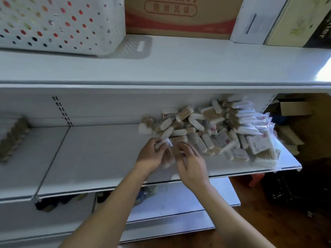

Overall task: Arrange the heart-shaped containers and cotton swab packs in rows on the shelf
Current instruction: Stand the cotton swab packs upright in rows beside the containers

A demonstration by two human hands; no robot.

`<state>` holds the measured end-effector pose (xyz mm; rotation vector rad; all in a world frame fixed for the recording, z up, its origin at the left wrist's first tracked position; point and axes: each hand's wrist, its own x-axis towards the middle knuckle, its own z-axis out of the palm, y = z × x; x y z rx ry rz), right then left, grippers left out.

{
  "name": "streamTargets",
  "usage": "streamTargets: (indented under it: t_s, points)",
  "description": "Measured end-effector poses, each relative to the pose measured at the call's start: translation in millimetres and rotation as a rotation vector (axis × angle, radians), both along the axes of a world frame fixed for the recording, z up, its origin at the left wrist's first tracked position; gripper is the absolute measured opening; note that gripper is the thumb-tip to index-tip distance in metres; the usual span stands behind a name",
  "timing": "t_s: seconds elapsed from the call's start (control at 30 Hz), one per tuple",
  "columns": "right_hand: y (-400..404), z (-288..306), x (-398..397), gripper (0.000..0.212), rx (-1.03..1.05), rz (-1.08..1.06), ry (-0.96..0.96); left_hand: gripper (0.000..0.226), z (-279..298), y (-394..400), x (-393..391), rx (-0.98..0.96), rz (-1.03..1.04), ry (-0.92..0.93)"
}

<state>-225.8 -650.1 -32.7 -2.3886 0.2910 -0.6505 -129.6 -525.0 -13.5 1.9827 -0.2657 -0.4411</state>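
Left hand (150, 155) & right hand (190, 164) both curled round one cotton swab pack (169, 151), mid shelf (100, 154), blurry. Loose pile of packs (206, 129) just right; heart-shaped container (145, 124) at pile's left edge.

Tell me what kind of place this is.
Probably a small shop or its stockroom: white slotted retail shelving, a heap of packaged cotton swabs being sorted, and cardboard cartons stored on top.
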Motion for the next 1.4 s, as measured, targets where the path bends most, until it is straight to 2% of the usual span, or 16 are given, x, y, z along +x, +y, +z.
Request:
streamTargets:
  t_s: [0.07, 0.13, 0.2, 0.27, 0.33, 0.4, 0.5, 0.6, 0.7, 0.8, 0.9, 1.03, 1.2, 1.33, 1.4]
  points:
    - [-9.2, -6.2, 9.4, 0.028, -0.18, -0.029, 0.0, 0.029, -2.8, 7.9, 0.8, 0.011, 0.096, -0.03]
    - [-15.6, -10.6, 24.5, 0.03, -0.285, -0.018, 0.14, 0.031, -3.8, 16.6, 2.3, 0.017, 0.166, -0.022]
    - [-16.5, -13.6, 38.5, 0.039, -0.371, -0.039, 0.295, 0.037, -4.7, 23.5, 5.3, 0.018, 0.214, 0.007]
    - [-13.8, -14.5, 47.8, 0.05, -0.465, -0.108, 0.304, 0.042, -4.7, 28.6, 6.2, 0.019, 0.242, 0.018]
    - [-11.7, -15.0, 52.0, 0.052, -0.501, -0.155, 0.323, 0.034, -5.2, 32.0, 6.9, 0.004, 0.272, 0.011]
    - [-13.4, -16.3, 53.5, 0.044, -0.493, -0.151, 0.35, 0.027, -6.3, 34.2, 8.9, -0.032, 0.296, 0.016]
    - [-20.1, -15.9, 51.1, 0.045, -0.562, -0.14, 0.356, 0.034, -6.3, 34.8, 12.7, -0.063, 0.311, 0.03]
    - [-23.1, -15.7, 43.6, 0.047, -0.468, -0.02, 0.413, 0.029, -5.7, 32.4, 14.0, -0.141, 0.31, 0.047]
    - [-24.4, -16.6, 31.1, 0.038, -0.351, 0.084, 0.221, 0.03, -4.8, 30.5, 10.9, -0.203, 0.327, 0.109]
    - [-14.0, -8.4, 21.3, 0.041, -0.03, 0.117, 0.034, 0.03, -5.4, 34.2, 7.9, -0.203, 0.382, 0.105]
    - [4.4, 2.5, 24.6, 0.044, 0.322, 0.151, 0.05, 0.017, -2.2, 44.7, 0.5, -0.254, 0.444, 0.118]
    - [41.9, 11.4, 32.3, 0.033, 0.662, 0.242, 0.049, 0.022, 3.0, 70.3, -9.7, -0.423, 0.514, 0.128]
    - [99.2, 18.0, 43.2, 0.019, 0.827, 0.221, -0.045, 0.025, 14.2, 123.3, -14.0, -0.464, 0.61, 0.063]
    - [159.0, 24.6, 55.2, 0.025, 0.788, 0.271, -0.017, 0.019, 17.5, 188.8, -14.8, -0.457, 0.653, -0.03]
    - [198.4, 28.4, 59.1, 0.026, 0.772, 0.305, 0.008, 0.025, 20.6, 229.2, -15.8, -0.46, 0.64, -0.048]
